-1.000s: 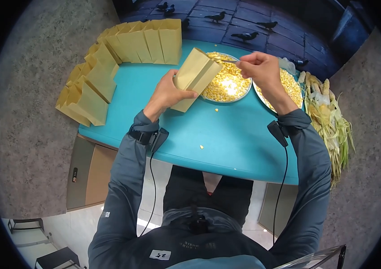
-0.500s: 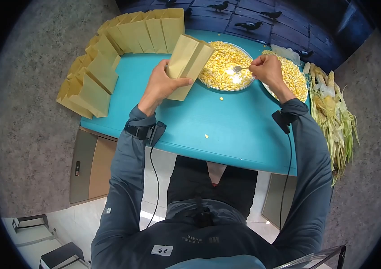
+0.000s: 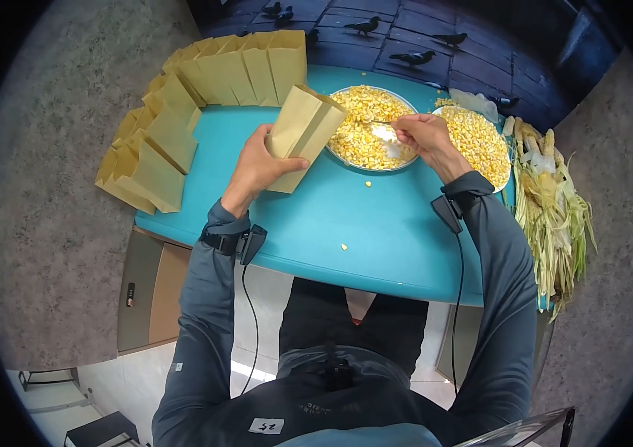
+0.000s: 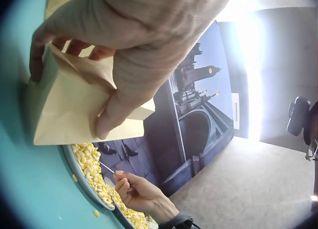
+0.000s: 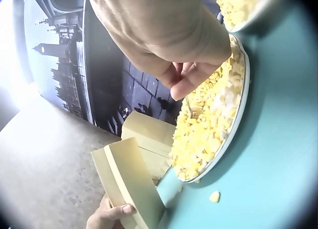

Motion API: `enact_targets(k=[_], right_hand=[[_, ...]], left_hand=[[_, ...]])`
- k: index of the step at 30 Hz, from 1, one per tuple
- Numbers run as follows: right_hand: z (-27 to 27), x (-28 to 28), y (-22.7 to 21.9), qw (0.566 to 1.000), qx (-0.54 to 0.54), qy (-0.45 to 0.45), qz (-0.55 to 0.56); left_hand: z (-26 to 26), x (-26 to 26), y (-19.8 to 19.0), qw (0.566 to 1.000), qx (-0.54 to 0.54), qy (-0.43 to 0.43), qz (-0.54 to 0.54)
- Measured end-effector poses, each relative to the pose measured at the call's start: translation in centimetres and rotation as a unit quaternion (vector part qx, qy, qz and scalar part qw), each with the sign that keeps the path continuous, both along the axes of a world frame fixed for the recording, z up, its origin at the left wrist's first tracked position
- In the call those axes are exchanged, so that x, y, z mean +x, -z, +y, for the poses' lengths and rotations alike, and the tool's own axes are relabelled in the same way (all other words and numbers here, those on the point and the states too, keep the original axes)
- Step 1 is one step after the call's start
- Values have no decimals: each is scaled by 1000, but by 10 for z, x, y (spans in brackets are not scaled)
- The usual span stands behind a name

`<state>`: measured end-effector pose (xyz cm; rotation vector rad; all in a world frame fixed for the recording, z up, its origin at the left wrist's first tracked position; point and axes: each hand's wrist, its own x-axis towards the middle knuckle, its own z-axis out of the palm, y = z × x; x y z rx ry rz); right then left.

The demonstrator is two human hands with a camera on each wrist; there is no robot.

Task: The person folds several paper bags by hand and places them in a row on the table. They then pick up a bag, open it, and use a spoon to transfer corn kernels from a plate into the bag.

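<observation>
My left hand [image 3: 260, 165] grips a tan paper bag [image 3: 303, 140] around its side, thumb across the front. The bag is tilted, its top leaning toward a round plate [image 3: 373, 169] heaped with yellow corn kernels [image 3: 361, 145]. Over that plate, my right hand [image 3: 429, 138] pinches the thin handle of a small metal spoon [image 3: 381, 122]. In the right wrist view the spoon [image 5: 189, 108] points down into the kernels, its tip among them. The inside of the bag is hidden from the head view.
Several upright paper bags [image 3: 238, 71] curve along the table's left and back. A second plate of kernels [image 3: 480, 141] stands to the right, beside a pile of cobs and husks [image 3: 547, 223]. Loose kernels [image 3: 344, 246] lie on the teal table [image 3: 301, 231].
My right hand has brought the spoon from the bag's mouth rightward over the plate, then down into the kernels. The left hand still holds the bag, now slightly farther left.
</observation>
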<state>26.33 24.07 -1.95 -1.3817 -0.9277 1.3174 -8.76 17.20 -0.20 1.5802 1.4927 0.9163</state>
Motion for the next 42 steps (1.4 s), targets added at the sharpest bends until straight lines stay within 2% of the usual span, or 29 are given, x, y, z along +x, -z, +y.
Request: enact_targets(k=[4,7,11,12,14,15,17,18,19,21,23,25,26,27,29,30,32,33,35,36,42], right_hand=[[-16,6,-31,1000,21,17,-9],[-25,9,-60,999,44,2,-14],[-40,-1,-98,992,88,-14,-84],[-44,-5,-101,979,135,-52,-143],[-46,-9,-91,921,265,-111,-263],[-53,-13,-93,922,264,-109,-263],[-69,-18,-97,789,473,-120,-374],[-72,-19,-100,724,512,-83,-454],[-73,-18,-101,726,511,-85,-452],[-74,-10,-98,785,423,-56,-448],[-56,8,-76,780,401,-41,-479],[-42,22,-64,835,199,-53,-510],[-36,25,-61,882,111,-43,-455],[-32,26,-57,883,113,-41,-455],[-24,25,-47,936,53,-33,-346],[-20,23,-40,937,53,-33,-344],[-11,15,-23,974,20,-29,-223],[-8,10,-15,974,22,-27,-223],[-5,2,-1,996,-10,-20,-90],[-5,-1,0,997,-28,-23,-61],[-7,10,-1,999,-34,4,9]], left_hand=[[5,11,1,1000,-2,16,-18],[9,21,2,1000,9,22,13],[10,37,-5,999,5,38,27],[9,41,-6,999,-2,46,20],[8,49,-6,999,0,54,5],[7,50,-5,998,1,58,-10],[8,52,-3,998,-3,58,-14],[7,51,-2,998,-8,57,-18],[7,49,-1,998,-11,55,-17],[6,45,0,999,-3,40,-30],[2,38,-2,999,-4,33,-39],[1,30,-4,998,3,27,-49],[0,26,-3,998,10,20,-51],[-1,23,-2,998,18,13,-54],[-2,17,-1,999,17,10,-51],[-4,15,0,999,13,5,-47],[-6,13,-2,999,8,2,-49],[-6,12,-3,999,5,0,-53],[-7,11,-1,999,13,-2,-43],[-5,11,-1,999,20,-7,-35],[-5,6,3,1000,18,6,-16]])
